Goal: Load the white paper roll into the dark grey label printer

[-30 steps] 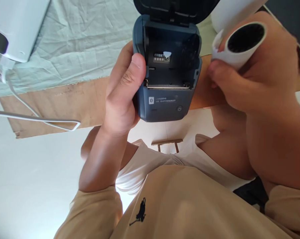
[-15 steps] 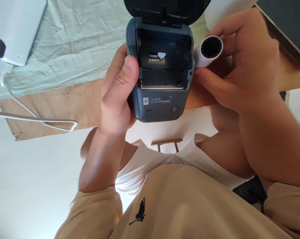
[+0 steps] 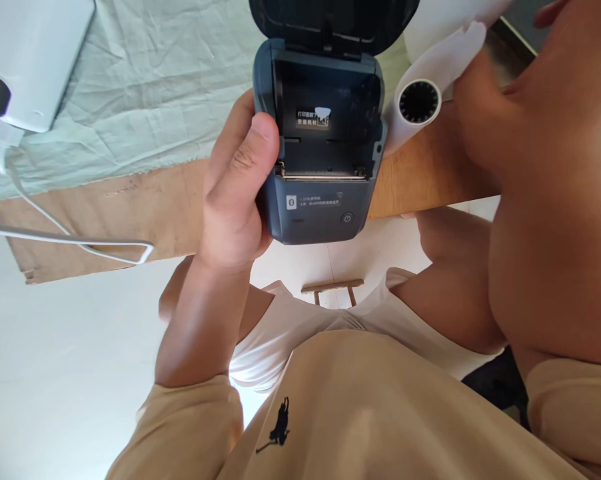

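Observation:
My left hand is wrapped round the left side of a dark blue label printer, thumb on its edge. The printer's black lid is raised, and the compartment inside holds no roll. Beside its right edge lies a white paper roll with a black core facing up; a loose flap of paper curls away to the upper right. My right hand is at the upper right, next to that flap, its visible fingers apart. Some of its fingers are cut off or hidden, and nothing shows in its grasp.
A white device with a dark panel sits at the upper left, a white cable plugged into it. Pale green cloth covers part of the wooden table. Behind the roll stands a white object, partly cut off.
My right hand has let go of the paper roll and moved up and right. The roll's loose paper flap now shows. My left hand and the printer have barely moved.

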`<state>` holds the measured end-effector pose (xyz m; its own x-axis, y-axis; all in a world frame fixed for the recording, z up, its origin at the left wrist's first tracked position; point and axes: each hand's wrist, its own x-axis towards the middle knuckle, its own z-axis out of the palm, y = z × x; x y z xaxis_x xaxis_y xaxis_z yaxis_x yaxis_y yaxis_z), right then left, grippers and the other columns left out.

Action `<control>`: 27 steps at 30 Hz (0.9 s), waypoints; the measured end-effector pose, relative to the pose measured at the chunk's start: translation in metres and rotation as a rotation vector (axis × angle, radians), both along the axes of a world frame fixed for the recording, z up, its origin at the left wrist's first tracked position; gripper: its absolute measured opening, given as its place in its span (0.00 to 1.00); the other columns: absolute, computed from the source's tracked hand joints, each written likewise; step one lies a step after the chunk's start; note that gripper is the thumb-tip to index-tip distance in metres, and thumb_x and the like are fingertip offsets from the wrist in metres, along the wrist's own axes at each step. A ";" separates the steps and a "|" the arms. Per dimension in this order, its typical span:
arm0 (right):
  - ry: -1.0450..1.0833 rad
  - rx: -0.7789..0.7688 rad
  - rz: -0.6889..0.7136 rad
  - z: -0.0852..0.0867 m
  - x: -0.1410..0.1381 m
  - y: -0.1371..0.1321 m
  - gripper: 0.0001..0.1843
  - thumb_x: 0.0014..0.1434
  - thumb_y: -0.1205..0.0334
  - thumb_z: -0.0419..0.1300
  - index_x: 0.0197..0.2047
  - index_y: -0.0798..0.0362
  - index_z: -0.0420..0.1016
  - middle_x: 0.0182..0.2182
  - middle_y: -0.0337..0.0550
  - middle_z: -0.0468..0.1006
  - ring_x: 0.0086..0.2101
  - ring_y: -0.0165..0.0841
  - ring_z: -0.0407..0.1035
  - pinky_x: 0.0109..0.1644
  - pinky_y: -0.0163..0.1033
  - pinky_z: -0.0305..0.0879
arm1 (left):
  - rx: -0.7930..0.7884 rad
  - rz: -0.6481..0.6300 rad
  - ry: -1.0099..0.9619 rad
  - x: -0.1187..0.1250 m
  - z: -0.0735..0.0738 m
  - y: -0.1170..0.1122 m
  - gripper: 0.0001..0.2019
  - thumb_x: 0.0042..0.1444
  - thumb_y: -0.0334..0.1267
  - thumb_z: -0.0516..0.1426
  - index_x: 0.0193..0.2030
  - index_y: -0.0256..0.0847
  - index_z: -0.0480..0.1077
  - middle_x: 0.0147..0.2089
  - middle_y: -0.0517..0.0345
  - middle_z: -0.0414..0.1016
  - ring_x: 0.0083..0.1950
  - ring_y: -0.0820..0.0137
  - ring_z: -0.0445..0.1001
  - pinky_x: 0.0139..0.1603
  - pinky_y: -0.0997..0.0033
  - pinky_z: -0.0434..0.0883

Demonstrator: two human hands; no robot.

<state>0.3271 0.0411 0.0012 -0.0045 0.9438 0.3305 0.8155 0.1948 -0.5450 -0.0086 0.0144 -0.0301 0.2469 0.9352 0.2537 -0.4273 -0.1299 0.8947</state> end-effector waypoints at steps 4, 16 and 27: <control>-0.280 0.211 0.087 -0.021 0.008 0.021 0.39 0.77 0.52 0.64 0.84 0.61 0.71 0.60 0.52 0.81 0.57 0.43 0.79 0.61 0.51 0.73 | 0.045 -0.019 0.015 0.000 -0.004 0.005 0.27 0.74 0.68 0.66 0.58 0.50 0.93 0.62 0.46 0.90 0.65 0.43 0.92 0.59 0.50 0.92; -0.106 0.359 0.348 -0.016 0.001 -0.010 0.34 0.56 0.61 0.67 0.67 0.48 0.84 0.54 0.47 0.80 0.53 0.40 0.76 0.57 0.49 0.72 | -0.108 0.020 -0.021 0.007 0.013 -0.011 0.22 0.68 0.61 0.75 0.60 0.51 0.93 0.58 0.46 0.90 0.65 0.42 0.92 0.56 0.45 0.94; 0.046 0.316 0.368 -0.021 -0.011 -0.020 0.39 0.58 0.66 0.64 0.73 0.46 0.81 0.59 0.45 0.82 0.54 0.35 0.75 0.59 0.47 0.71 | -0.058 -0.110 0.150 0.018 0.024 -0.008 0.30 0.62 0.74 0.75 0.67 0.69 0.88 0.52 0.52 0.93 0.77 0.40 0.87 0.65 0.37 0.94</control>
<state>0.3165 0.0215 -0.0196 -0.2982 0.7355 0.6084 0.6376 0.6278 -0.4465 0.0092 0.0062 -0.0060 0.3797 0.9125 0.1524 -0.2973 -0.0357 0.9541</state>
